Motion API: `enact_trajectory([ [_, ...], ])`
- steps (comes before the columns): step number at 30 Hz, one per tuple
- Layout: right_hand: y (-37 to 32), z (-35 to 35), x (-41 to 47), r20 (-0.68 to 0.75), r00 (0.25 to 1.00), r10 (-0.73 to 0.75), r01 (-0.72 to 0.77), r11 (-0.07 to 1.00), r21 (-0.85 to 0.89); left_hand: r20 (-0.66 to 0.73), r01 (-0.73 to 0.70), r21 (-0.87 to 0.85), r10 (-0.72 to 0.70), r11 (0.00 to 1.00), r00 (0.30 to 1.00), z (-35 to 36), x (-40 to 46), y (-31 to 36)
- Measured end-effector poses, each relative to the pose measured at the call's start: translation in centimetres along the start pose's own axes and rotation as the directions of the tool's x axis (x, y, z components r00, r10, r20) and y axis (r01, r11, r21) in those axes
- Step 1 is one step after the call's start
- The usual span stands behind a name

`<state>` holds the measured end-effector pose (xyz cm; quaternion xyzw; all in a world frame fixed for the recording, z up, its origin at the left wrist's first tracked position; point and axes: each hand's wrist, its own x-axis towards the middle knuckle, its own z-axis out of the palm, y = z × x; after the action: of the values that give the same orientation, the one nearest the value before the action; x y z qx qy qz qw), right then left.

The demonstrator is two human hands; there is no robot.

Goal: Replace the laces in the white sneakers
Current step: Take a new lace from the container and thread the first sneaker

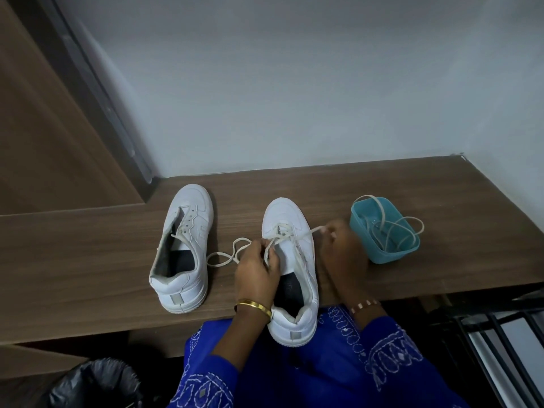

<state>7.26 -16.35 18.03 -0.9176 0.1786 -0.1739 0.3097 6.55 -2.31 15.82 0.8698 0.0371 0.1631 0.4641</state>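
Two sneakers: white, on the brown counter (88,260), toes toward the wall.
Left sneaker (184,248): left of frame centre, eyelets bare, one short lace end at the tongue.
Right sneaker (290,260): centre frame, heel over the counter edge, partly laced.
Left hand (257,272): fingers pinch the lace (226,256), which loops onto the counter between the sneakers.
Right hand (341,245): fingertips pinch the other lace end, drawn taut to the right.
Tub (382,231): teal, right of the hands, holding more laces (391,228).
Bin bag (94,384): black, lower left.
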Motion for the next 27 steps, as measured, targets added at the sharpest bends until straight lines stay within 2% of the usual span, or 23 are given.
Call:
enact_trajectory([
  [1,0.4,-0.9,0.8,-0.106,0.992,0.066,-0.060,0.996,0.062,-0.003,0.002,0.002,-0.002,1.000,1.000,0.1,0.0,0.0],
  [3,1.0,-2.6,2.2,-0.250,0.961,0.121,-0.087,0.986,0.141,-0.007,-0.004,-0.003,0.004,1.000,1.000,0.2,0.0,-0.1],
  [5,0.9,-3.1,2.6,-0.259,0.966,0.026,0.002,0.994,0.109,-0.011,0.001,-0.003,-0.001,1.000,1.000,0.3,0.0,-0.3],
  [7,0.3,-2.4,1.9,-0.100,0.986,-0.135,0.140,0.989,0.038,-0.017,0.009,-0.005,-0.009,1.000,1.000,0.4,-0.1,-0.3],
  [9,-0.4,-0.9,0.7,0.163,0.962,-0.219,0.218,0.976,0.024,-0.021,0.003,-0.010,-0.003,1.000,1.000,0.4,-0.1,-0.3],
  [10,-0.7,-0.2,0.1,0.271,0.936,-0.225,0.231,0.973,0.011,-0.018,0.004,-0.008,-0.004,1.000,1.000,0.3,-0.1,-0.3],
  [12,-1.1,0.9,-0.9,0.349,0.918,-0.190,0.217,0.975,-0.040,-0.006,0.009,-0.003,-0.009,1.000,1.000,0.3,-0.1,-0.4],
  [14,-1.3,1.3,-1.3,0.298,0.940,-0.165,0.195,0.978,-0.074,-0.006,0.013,-0.009,-0.013,1.000,1.000,0.2,-0.1,-0.4],
  [16,-0.9,1.1,-0.9,0.162,0.980,-0.118,0.129,0.990,-0.061,-0.010,0.002,-0.012,-0.002,1.000,1.000,0.2,0.0,-0.3],
  [19,0.6,-0.7,1.2,-0.091,0.991,0.100,-0.089,0.989,0.120,-0.008,-0.004,-0.018,0.004,1.000,1.000,0.1,-0.1,-0.1],
  [20,1.1,-1.3,1.8,-0.130,0.981,0.143,-0.118,0.976,0.183,-0.012,0.002,-0.017,-0.002,1.000,1.000,0.1,-0.1,-0.1],
  [22,1.6,-1.9,2.2,-0.133,0.982,0.134,-0.102,0.970,0.221,-0.026,0.010,-0.020,-0.010,1.000,1.000,0.1,-0.2,0.0],
  [23,1.3,-1.8,2.0,-0.094,0.992,0.089,-0.068,0.977,0.204,-0.036,0.010,-0.026,-0.011,1.000,0.999,0.2,-0.2,0.0],
  [25,0.3,-0.9,0.9,0.103,0.994,-0.035,0.019,0.988,0.151,-0.045,0.010,-0.030,-0.011,1.000,0.999,0.2,-0.2,0.2],
  [27,-0.6,0.6,-0.3,0.297,0.946,-0.129,0.104,0.990,0.100,-0.040,0.013,-0.028,-0.014,1.000,0.999,0.2,-0.2,0.2],
])
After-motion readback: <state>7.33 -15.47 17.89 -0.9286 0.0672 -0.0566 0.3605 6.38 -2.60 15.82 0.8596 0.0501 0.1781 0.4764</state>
